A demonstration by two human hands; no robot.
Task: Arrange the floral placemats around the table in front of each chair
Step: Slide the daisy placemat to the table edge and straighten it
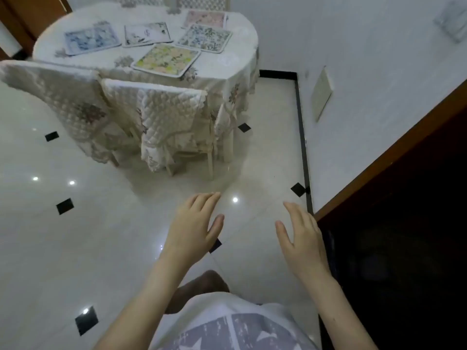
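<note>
Both hands are empty and held out over the floor (pixel 75 223), well short of the worktop (pixel 227 64): the left hand (pixel 194 223) has its fingers loosely spread and palm down, and the right hand (pixel 302 238) is spread the same way, close to the dark doorway (pixel 394 248) on that side. The mats lie ahead and up-left of the hands, on the cloth-covered round worktop, five of them bunched toward its middle and far right side and not yet set out at the edge. The yellow mat (pixel 165 59) is the closest, lying tilted near the front rim; behind it are the blue mat (pixel 92 41) to the left, the white mat (pixel 147 34) in the middle, the green mat (pixel 204 37) to the right and the pink mat (pixel 206 18) furthest back, its near edge just tucked under the green one. Two covered chairs (pixel 156 117) stand pushed in between the person and the worktop, and more chair backs show at the far side. The left hand looks slightly nearer the mats. My guess is that the person must first step closer and reach over the chair backs. No containers are in view.
</note>
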